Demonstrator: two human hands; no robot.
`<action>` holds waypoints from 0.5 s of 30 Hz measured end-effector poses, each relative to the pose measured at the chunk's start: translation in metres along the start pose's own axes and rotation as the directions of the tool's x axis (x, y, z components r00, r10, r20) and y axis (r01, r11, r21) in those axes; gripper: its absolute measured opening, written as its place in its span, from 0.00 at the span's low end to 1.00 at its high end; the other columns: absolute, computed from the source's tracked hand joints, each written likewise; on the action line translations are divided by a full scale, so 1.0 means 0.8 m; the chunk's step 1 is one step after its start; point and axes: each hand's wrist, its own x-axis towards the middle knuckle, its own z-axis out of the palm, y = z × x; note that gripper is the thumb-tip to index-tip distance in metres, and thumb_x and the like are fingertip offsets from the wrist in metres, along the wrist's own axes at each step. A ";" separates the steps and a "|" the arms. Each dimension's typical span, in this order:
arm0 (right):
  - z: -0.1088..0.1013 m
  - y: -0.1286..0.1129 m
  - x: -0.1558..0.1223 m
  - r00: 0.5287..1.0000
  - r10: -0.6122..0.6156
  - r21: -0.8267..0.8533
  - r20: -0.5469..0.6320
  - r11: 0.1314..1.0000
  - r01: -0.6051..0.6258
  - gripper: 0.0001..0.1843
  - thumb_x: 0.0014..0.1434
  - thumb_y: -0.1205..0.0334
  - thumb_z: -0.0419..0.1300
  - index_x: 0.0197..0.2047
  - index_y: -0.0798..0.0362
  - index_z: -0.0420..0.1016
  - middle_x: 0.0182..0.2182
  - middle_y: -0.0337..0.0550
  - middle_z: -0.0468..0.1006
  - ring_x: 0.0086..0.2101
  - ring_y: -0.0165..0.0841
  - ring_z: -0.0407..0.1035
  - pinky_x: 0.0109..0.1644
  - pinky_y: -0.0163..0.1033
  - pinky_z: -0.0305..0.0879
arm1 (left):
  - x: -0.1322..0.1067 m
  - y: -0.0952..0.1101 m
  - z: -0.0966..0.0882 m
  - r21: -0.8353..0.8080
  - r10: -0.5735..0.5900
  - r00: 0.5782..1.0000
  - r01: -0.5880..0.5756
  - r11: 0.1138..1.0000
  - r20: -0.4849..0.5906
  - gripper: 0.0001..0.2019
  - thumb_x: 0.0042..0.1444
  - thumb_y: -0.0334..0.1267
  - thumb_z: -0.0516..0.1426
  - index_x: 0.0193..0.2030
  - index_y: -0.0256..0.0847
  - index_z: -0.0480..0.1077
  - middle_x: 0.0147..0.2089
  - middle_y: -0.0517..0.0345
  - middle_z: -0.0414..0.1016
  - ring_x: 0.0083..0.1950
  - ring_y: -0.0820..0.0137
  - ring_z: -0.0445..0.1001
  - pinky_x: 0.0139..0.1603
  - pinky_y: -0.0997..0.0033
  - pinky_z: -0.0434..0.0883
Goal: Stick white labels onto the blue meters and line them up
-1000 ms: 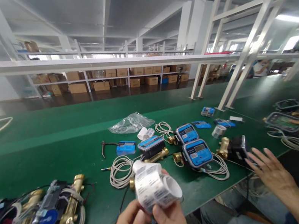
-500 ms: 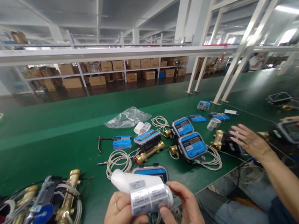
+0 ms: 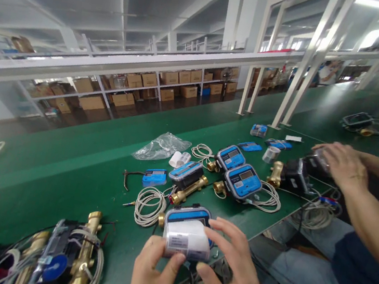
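Note:
My left hand [image 3: 153,277] grips a white roll of printed labels [image 3: 187,240] at its lower left, thumb pressed on the strip. My right hand [image 3: 233,279] touches the roll's right side with fingers spread and thumb under it. Just behind the roll lies a blue-faced meter [image 3: 187,214] with a brass fitting and a coiled grey cable [image 3: 149,203]. All of this sits at the near edge of the green table [image 3: 59,173].
More blue meters [image 3: 243,181] with brass pipes lie mid-table, plus a plastic bag [image 3: 161,147]. A bundle of brass meters and cables [image 3: 58,261] sits at lower left. A co-worker's hands [image 3: 341,164] rest on a black meter [image 3: 297,175] at right.
The label roll turned and dropped lower, in front of the nearest blue meter; my right fingers spread wider. The co-worker's hand moved right onto the black meter.

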 end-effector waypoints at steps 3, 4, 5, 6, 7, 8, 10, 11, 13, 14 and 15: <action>0.006 -0.003 0.013 0.998 -0.008 0.041 0.064 0.999 0.005 0.12 0.60 0.62 0.59 0.47 0.46 0.72 0.44 0.45 0.74 0.49 0.40 0.66 0.55 0.46 0.63 | -0.005 -0.004 0.007 0.048 0.154 0.985 -0.151 0.987 -0.080 0.09 0.53 0.45 0.60 0.30 0.43 0.75 0.31 0.57 0.74 0.34 0.67 0.71 0.37 0.71 0.68; 0.009 -0.003 0.016 0.995 0.045 0.078 0.094 0.996 -0.053 0.09 0.59 0.63 0.60 0.44 0.47 0.74 0.42 0.44 0.75 0.46 0.39 0.68 0.53 0.44 0.66 | -0.007 -0.004 0.009 0.051 0.186 0.976 -0.181 0.982 -0.113 0.09 0.54 0.45 0.60 0.29 0.43 0.75 0.30 0.57 0.73 0.34 0.67 0.70 0.37 0.72 0.67; 0.011 -0.004 0.018 0.986 0.113 0.116 0.122 0.985 -0.128 0.06 0.59 0.63 0.60 0.41 0.47 0.74 0.40 0.43 0.75 0.44 0.38 0.69 0.50 0.41 0.67 | -0.008 -0.004 0.011 0.054 0.208 0.967 -0.203 0.978 -0.147 0.10 0.55 0.46 0.59 0.29 0.43 0.75 0.30 0.57 0.72 0.34 0.68 0.70 0.36 0.72 0.67; 0.014 -0.005 0.019 0.973 0.181 0.152 0.146 0.967 -0.203 0.04 0.58 0.62 0.61 0.38 0.48 0.75 0.38 0.42 0.75 0.42 0.36 0.70 0.48 0.39 0.68 | -0.008 -0.004 0.013 0.055 0.222 0.960 -0.215 0.975 -0.171 0.11 0.55 0.46 0.59 0.28 0.43 0.74 0.29 0.57 0.72 0.34 0.68 0.69 0.36 0.72 0.66; 0.016 -0.006 0.019 0.958 0.237 0.181 0.161 0.947 -0.264 0.02 0.57 0.63 0.61 0.35 0.48 0.75 0.37 0.41 0.75 0.40 0.35 0.70 0.46 0.37 0.69 | -0.009 -0.003 0.014 0.055 0.228 0.957 -0.221 0.974 -0.182 0.12 0.55 0.48 0.58 0.28 0.43 0.74 0.29 0.58 0.71 0.33 0.68 0.69 0.35 0.72 0.66; 0.018 -0.006 0.019 0.949 0.270 0.205 0.162 0.932 -0.299 0.01 0.57 0.63 0.62 0.33 0.49 0.75 0.36 0.41 0.75 0.39 0.34 0.71 0.44 0.35 0.70 | -0.009 -0.003 0.016 0.050 0.225 0.956 -0.220 0.974 -0.189 0.13 0.55 0.48 0.58 0.28 0.43 0.74 0.28 0.58 0.71 0.33 0.68 0.68 0.35 0.72 0.65; 0.021 -0.008 0.018 0.954 0.274 0.241 0.120 0.925 -0.295 0.02 0.56 0.63 0.63 0.31 0.49 0.76 0.34 0.40 0.76 0.37 0.34 0.72 0.41 0.32 0.71 | -0.009 -0.004 0.018 0.035 0.204 0.957 -0.201 0.979 -0.204 0.14 0.55 0.50 0.58 0.27 0.43 0.73 0.28 0.58 0.70 0.32 0.68 0.68 0.34 0.72 0.65; 0.022 -0.008 0.018 0.964 0.252 0.251 0.082 0.931 -0.265 0.02 0.56 0.63 0.63 0.31 0.48 0.76 0.33 0.40 0.77 0.36 0.33 0.73 0.39 0.32 0.72 | -0.009 -0.006 0.020 0.025 0.187 0.959 -0.186 0.982 -0.211 0.15 0.54 0.52 0.58 0.26 0.43 0.73 0.27 0.58 0.70 0.31 0.69 0.67 0.34 0.73 0.65; 0.027 -0.006 0.015 0.986 0.168 0.244 -0.012 0.956 -0.160 0.02 0.55 0.65 0.63 0.32 0.48 0.77 0.32 0.41 0.78 0.33 0.34 0.74 0.36 0.32 0.73 | -0.008 -0.011 0.023 0.010 0.149 0.964 -0.150 0.989 -0.221 0.18 0.53 0.55 0.58 0.25 0.42 0.73 0.26 0.57 0.69 0.29 0.70 0.66 0.31 0.73 0.65; 0.029 -0.004 0.013 0.992 0.111 0.226 -0.058 0.970 -0.096 0.03 0.55 0.66 0.63 0.34 0.48 0.77 0.31 0.41 0.79 0.32 0.35 0.74 0.36 0.34 0.74 | -0.007 -0.014 0.024 0.006 0.131 0.966 -0.133 0.991 -0.222 0.20 0.52 0.56 0.57 0.24 0.41 0.73 0.25 0.58 0.68 0.27 0.70 0.65 0.30 0.74 0.64; 0.032 -0.002 0.010 0.994 0.052 0.200 -0.095 0.979 -0.032 0.06 0.55 0.67 0.63 0.35 0.47 0.78 0.31 0.41 0.79 0.32 0.36 0.75 0.36 0.35 0.74 | -0.006 -0.017 0.025 0.000 0.116 0.969 -0.119 0.993 -0.218 0.22 0.52 0.58 0.57 0.23 0.41 0.73 0.24 0.58 0.68 0.26 0.71 0.64 0.28 0.74 0.64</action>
